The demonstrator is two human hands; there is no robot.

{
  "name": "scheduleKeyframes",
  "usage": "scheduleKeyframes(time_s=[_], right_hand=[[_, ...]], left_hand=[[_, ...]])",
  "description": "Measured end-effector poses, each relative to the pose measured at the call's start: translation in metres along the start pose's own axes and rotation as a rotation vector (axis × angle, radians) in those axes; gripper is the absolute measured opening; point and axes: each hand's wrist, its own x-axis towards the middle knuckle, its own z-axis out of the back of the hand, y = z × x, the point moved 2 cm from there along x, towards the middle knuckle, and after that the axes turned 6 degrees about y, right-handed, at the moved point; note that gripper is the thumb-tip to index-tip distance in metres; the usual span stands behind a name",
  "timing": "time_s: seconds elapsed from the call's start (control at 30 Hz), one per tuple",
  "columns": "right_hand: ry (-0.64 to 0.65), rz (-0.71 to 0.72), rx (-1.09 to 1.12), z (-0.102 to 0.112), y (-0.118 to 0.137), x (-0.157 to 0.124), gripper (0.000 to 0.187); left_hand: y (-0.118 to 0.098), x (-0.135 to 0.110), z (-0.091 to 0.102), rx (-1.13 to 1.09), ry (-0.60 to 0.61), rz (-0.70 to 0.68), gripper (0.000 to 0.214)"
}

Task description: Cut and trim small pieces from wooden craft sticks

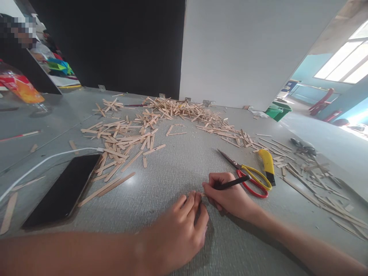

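My right hand (pixel 230 195) grips a black pen (pixel 234 182), its tip end hidden behind my fingers, low over the grey table. Close beside it, the bent fingers of my left hand (pixel 184 230) press down on a small wooden craft stick (pixel 203 195). Only a short bit of that stick shows between the two hands. Just beyond my right hand lie scissors (pixel 253 178) with one yellow and one red handle, blades apart. A yellow utility knife (pixel 267 165) rests against their right side.
Craft sticks (pixel 178 109) lie heaped along the back panels, with more scattered left and right. A phone (pixel 63 191) with a white cable (pixel 48 159) is at left, near a tipped drink bottle (pixel 21 86). A glue gun (pixel 304 147) sits far right.
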Motion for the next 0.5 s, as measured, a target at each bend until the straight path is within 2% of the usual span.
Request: scheduleKeyframes(time_s=[0.5], right_hand=[[0.027,0.011,0.037,-0.0007,-0.0036,0.0005,0.039]], left_hand=[[-0.0004,-0.0018,-0.0022,-0.012,0.003,0.019,0.036]])
